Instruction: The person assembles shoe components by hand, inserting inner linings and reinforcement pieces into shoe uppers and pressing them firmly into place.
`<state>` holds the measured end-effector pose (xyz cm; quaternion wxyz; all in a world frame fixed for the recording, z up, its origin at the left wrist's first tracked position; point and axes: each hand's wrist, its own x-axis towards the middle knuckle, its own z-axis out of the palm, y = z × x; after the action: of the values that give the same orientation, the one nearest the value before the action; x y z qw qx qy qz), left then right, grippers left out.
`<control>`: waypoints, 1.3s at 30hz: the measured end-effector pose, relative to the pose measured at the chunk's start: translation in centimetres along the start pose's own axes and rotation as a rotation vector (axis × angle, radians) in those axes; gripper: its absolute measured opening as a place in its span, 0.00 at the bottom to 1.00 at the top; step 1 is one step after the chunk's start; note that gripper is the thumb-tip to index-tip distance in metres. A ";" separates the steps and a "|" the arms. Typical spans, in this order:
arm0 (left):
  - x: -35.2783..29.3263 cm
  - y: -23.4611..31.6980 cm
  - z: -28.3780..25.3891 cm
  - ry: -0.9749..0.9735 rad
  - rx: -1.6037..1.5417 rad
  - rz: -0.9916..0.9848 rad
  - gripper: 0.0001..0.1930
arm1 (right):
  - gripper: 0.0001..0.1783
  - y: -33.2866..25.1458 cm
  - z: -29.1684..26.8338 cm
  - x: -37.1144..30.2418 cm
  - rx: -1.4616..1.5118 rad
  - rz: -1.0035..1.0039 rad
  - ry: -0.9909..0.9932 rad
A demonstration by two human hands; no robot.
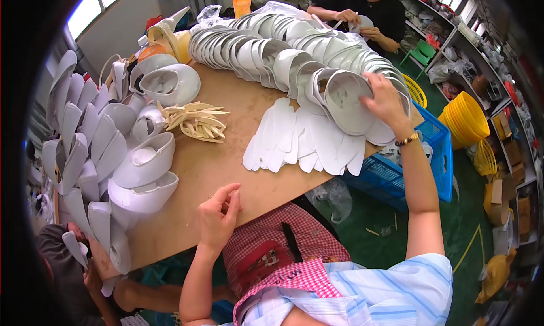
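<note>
My right hand (386,101) reaches over the near end of a nested row of white shoe uppers (347,102). Its fingers are bent over the rim of the front upper and grip it. Just below lie several flat white insole-shaped pieces (309,138), spread out and overlapping. Above the table's near edge, my left hand (218,217) is loosely closed, with its fingers curled and nothing visible in them. Nearest to it on the left stands a crowd of white shaped uppers (141,194). A heap of thin beige strips (195,122) rests on the brown tabletop (187,167).
A blue crate (439,136) stands beside the table's right corner, with stacked yellow baskets (464,119) beyond. An orange drink bottle (241,3) is at the back. One co-worker (368,20) handles a white piece across the table; another person (68,269) sits lower left.
</note>
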<state>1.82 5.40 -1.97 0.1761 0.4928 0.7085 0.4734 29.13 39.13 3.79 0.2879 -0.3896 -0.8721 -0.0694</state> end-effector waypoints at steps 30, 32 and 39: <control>0.2 1.1 0.2 0.053 0.262 0.210 0.12 | 0.22 -3.8 4.5 14.2 0.039 -0.397 -0.504; 2.0 2.8 1.2 0.028 0.403 0.549 0.17 | 0.22 -3.8 4.3 13.5 0.058 -0.404 -0.456; 7.2 2.4 7.9 -0.306 0.634 0.524 0.30 | 0.36 -7.0 1.9 14.3 -0.096 -0.403 -0.512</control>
<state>5.49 15.76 -2.23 -0.0068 0.7500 0.6356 0.1830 15.68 44.13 10.94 0.0210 -0.2271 -0.9714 -0.0660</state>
